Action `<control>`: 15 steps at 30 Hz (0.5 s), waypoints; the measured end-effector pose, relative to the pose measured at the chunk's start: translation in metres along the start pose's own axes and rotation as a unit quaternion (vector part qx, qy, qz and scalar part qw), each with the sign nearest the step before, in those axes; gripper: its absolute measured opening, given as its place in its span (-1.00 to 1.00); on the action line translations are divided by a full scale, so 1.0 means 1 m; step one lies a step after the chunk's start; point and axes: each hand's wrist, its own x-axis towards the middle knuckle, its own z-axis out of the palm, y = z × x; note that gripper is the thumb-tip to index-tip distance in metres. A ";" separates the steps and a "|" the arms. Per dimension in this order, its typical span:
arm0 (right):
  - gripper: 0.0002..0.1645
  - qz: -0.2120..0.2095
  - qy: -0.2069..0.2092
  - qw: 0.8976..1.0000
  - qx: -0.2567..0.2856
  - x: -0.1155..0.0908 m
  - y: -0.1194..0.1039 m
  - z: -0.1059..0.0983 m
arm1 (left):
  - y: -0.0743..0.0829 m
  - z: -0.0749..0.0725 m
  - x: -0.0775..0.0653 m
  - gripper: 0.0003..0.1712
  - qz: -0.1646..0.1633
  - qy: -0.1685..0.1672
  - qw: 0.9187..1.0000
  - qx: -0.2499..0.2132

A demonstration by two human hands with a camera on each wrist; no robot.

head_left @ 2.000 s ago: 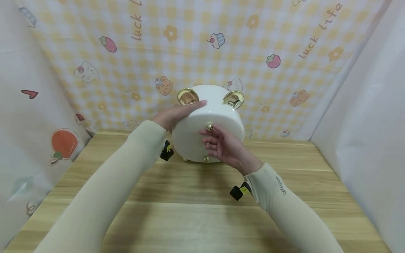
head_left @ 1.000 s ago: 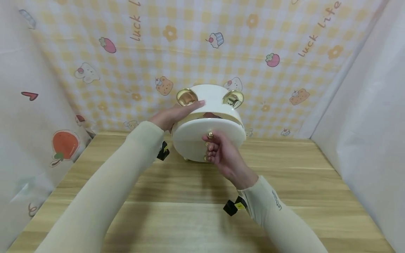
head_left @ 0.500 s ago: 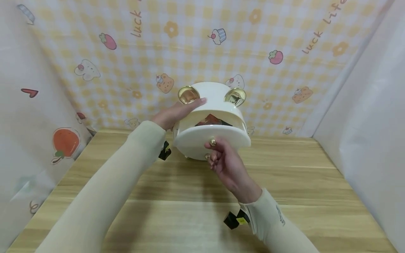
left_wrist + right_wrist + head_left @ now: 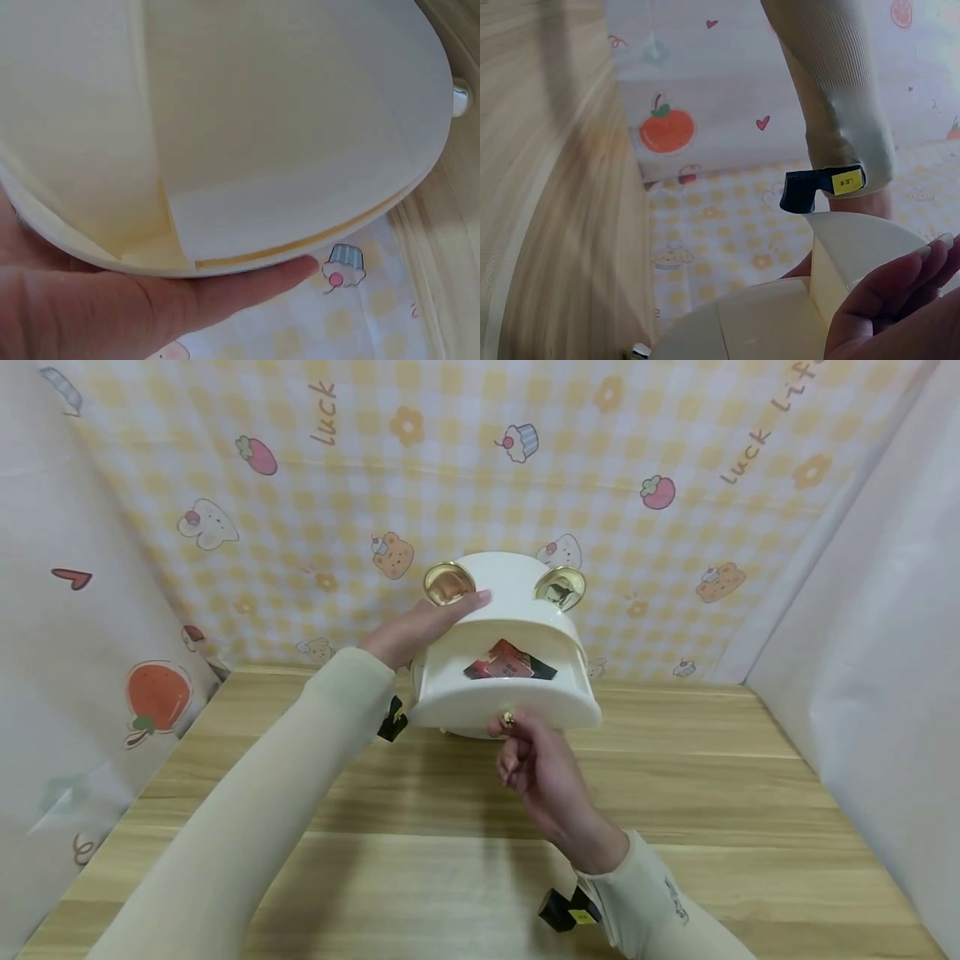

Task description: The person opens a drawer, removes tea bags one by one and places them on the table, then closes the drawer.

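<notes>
1. Here's the head view, and it has the best seat: the white box (image 4: 506, 585) stands on the counter (image 4: 450, 810), close to the checked backdrop (image 4: 315, 527), its rounded drawer (image 4: 450, 703) sticking out toward the person.
2. Right hand (image 4: 543, 777) now: thumb and forefinger pinch the gold knob (image 4: 507, 719) on the drawer front, the other fingers curled in toward the palm.
3. Left hand (image 4: 420, 628) lies against the box's side and top, a finger reaching straight across beside one gold ear (image 4: 450, 583); how the hidden fingers sit, I can't tell.
4. Only the head view gives us the packet (image 4: 510, 662), red and black, angular, lying inside the drawer.
5. Over to the left wrist: a straight digit runs along the outer rim, with a yellowish seam just inside it and a shiny rounded foot (image 4: 460, 97) at the box's edge.
6. Right wrist adds the drawer's flat side wall, plus a black wrist mount (image 4: 801, 193) with a yellow label on the left arm.
7. Textures: glossy white shell, mirror-bright gold fittings, ribbed cream sleeve (image 4: 832, 67), streaky wood grain below.
</notes>
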 end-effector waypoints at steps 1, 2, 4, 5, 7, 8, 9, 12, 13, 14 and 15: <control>-0.58 -0.002 0.001 1.000 0.001 -0.001 0.000 -0.001 | 0.001 0.001 -0.001 -0.17 -0.001 -0.001 1.000 0.001; -0.58 -0.003 0.001 1.000 -0.001 -0.002 0.000 -0.001 | 0.002 0.002 -0.003 -0.18 -0.001 -0.001 1.000 -0.002; -0.57 -0.003 0.002 1.000 -0.003 -0.003 -0.001 -0.002 | 0.001 0.001 0.000 -0.17 0.000 -0.001 1.000 0.000; -0.57 -0.003 0.002 1.000 -0.003 -0.003 -0.001 -0.003 | 0.000 0.001 0.001 -0.19 0.004 -0.001 1.000 -0.001; -0.57 -0.004 0.001 1.000 -0.004 -0.003 -0.001 -0.003 | -0.004 0.000 0.008 -0.20 0.007 -0.003 1.000 -0.004; -0.57 -0.005 0.001 1.000 -0.005 -0.003 -0.001 -0.003 | -0.005 -0.002 0.012 -0.20 0.005 -0.003 1.000 -0.007; -0.57 -0.006 0.000 1.000 -0.004 -0.003 -0.001 -0.004 | -0.007 -0.003 0.017 -0.21 0.005 -0.003 1.000 -0.007; -0.58 -0.006 -0.007 1.000 -0.002 -0.003 0.001 -0.004 | -0.012 -0.006 0.026 -0.21 -0.004 0.001 1.000 -0.013; -0.58 -0.007 -0.009 1.000 -0.002 -0.004 0.001 -0.004 | -0.012 -0.006 0.028 -0.21 -0.006 0.002 1.000 -0.013; -0.58 -0.007 -0.011 1.000 0.003 -0.004 0.001 -0.005 | -0.012 -0.007 0.029 -0.19 -0.006 0.001 1.000 -0.008; -0.58 -0.008 -0.013 1.000 0.008 -0.005 0.001 -0.005 | -0.012 -0.006 0.030 -0.17 -0.001 -0.001 1.000 -0.003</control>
